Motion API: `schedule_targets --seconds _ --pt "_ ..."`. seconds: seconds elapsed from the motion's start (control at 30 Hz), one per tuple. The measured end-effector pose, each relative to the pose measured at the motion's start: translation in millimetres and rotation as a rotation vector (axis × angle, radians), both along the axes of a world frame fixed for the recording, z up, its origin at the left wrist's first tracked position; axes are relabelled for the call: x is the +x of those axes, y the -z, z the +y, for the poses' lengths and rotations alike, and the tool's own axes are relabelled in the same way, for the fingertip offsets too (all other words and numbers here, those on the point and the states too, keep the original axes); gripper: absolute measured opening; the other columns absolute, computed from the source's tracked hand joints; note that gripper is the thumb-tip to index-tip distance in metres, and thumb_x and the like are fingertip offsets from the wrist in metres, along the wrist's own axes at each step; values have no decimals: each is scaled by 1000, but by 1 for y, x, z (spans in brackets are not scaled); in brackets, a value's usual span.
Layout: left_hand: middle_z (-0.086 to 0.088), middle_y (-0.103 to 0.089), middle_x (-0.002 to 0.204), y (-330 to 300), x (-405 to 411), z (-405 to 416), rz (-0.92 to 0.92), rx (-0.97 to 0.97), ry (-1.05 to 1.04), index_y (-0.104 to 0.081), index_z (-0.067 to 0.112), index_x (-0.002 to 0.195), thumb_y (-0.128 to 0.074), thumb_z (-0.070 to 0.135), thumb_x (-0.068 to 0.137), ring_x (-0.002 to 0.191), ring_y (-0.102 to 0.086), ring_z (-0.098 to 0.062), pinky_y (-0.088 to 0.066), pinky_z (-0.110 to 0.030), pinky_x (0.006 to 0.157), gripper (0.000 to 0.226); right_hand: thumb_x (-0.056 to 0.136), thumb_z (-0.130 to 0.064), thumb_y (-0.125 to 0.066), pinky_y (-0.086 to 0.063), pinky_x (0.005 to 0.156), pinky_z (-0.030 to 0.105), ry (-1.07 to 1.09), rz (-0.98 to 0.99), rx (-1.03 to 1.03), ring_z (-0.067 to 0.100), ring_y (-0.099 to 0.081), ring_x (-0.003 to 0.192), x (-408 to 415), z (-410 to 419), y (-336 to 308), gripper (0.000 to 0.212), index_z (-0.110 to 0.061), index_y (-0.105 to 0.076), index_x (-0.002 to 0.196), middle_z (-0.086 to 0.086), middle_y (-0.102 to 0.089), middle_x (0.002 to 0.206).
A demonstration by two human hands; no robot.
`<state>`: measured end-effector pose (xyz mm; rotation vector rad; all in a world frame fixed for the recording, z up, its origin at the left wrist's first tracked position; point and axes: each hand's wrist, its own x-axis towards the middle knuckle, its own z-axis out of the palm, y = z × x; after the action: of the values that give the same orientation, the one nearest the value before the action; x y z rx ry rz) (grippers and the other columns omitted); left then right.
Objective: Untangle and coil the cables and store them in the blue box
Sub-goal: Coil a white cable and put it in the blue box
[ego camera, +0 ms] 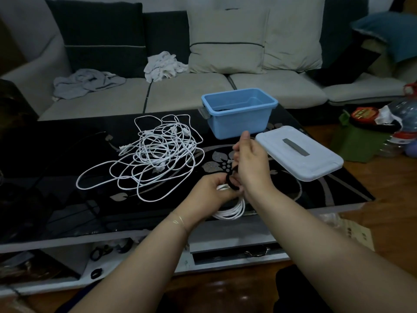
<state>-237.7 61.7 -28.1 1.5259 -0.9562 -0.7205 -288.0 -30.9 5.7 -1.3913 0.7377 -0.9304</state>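
A coiled white cable [234, 211] hangs from my left hand [209, 190], which grips its top over the near edge of the black table. My right hand [250, 163] pinches a black strap [232, 181] looped round the coil's top. To the left on the table lies a tangled heap of white cables [155, 152]. The open blue box [239, 111] stands at the back of the table with something dark inside. Its pale lid [297, 152] lies flat to the right of my hands.
The black glass table [67, 199] has a floral pattern and a lower shelf holding black straps [106, 250]. A thin dark cable [67, 150] lies at the left. Behind stands a sofa with cushions and crumpled cloths [164, 64]. Bags and bottles [383, 123] sit on the floor at right.
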Motion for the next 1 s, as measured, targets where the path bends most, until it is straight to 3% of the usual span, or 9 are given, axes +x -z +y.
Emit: schedule_targets --seconds 0.1,0.17,0.23,0.3,0.4,0.53,0.7,0.87,1.0 --pt "14 -63 62 -4 0 5 40 -19 -29 -61 15 71 -61 -5 87 64 -54 5 -43 -11 69 25 98 -41 -45 -37 47 24 -7 -11 -72 8 -41 50 3 5 3 39 -17 -50 68 -8 -46 54" --pt "15 -62 56 -8 -1 10 16 -10 -36 -59 16 70 -56 -8 89 58 -53 8 -41 -8 63 31 96 -42 -48 -46 54 33 -18 38 -175 8 -43 52 4 6 6 37 -18 -52 68 -12 -48 50" --pt "15 -53 47 -12 -1 15 20 3 -59 -56 16 71 -52 2 95 46 -45 5 -36 -10 50 28 95 -40 -51 -44 64 32 -27 89 -297 7 -45 56 4 7 9 32 -21 -52 69 -11 -52 56" --pt "13 -42 41 -17 1 20 31 21 -102 -53 15 72 -48 17 98 39 -33 1 -29 -16 43 27 95 -37 -53 -37 63 28 -76 134 -408 5 -46 59 0 8 10 30 -22 -48 69 -8 -53 63" --pt "11 -39 40 -20 6 27 -5 19 -152 -52 13 73 -45 22 99 39 -31 -1 -28 -18 41 28 97 -43 -45 -32 61 30 -183 305 -585 14 -51 65 -5 13 11 35 -23 -42 68 -4 -53 66" --pt "11 -40 45 -22 8 33 -38 62 -245 -55 16 72 -46 30 99 41 -33 -4 -29 -21 43 32 98 -54 -26 -40 68 35 -206 687 -862 32 -60 92 -7 20 10 49 -20 -61 91 10 -68 92" --pt "12 -41 44 -24 9 36 -63 16 -306 -54 22 66 -47 27 99 42 -33 -2 -29 -18 42 35 97 -55 -31 -36 62 34 -220 642 -853 33 -60 88 -4 23 7 39 -26 -43 74 9 -67 86" --pt "18 -49 42 -21 10 34 -161 26 -339 -55 21 72 -44 24 101 41 -41 3 -31 -14 45 31 101 -43 -31 -39 64 36 -252 725 -1012 33 -60 91 -8 24 4 36 -15 -52 97 9 -65 97" --pt "10 -51 50 -13 13 31 -166 21 -388 -59 15 81 -42 23 101 40 -42 1 -33 -17 45 27 102 -33 -32 -35 63 35 -282 713 -1050 34 -60 93 -10 29 3 28 -11 -49 105 9 -64 103"
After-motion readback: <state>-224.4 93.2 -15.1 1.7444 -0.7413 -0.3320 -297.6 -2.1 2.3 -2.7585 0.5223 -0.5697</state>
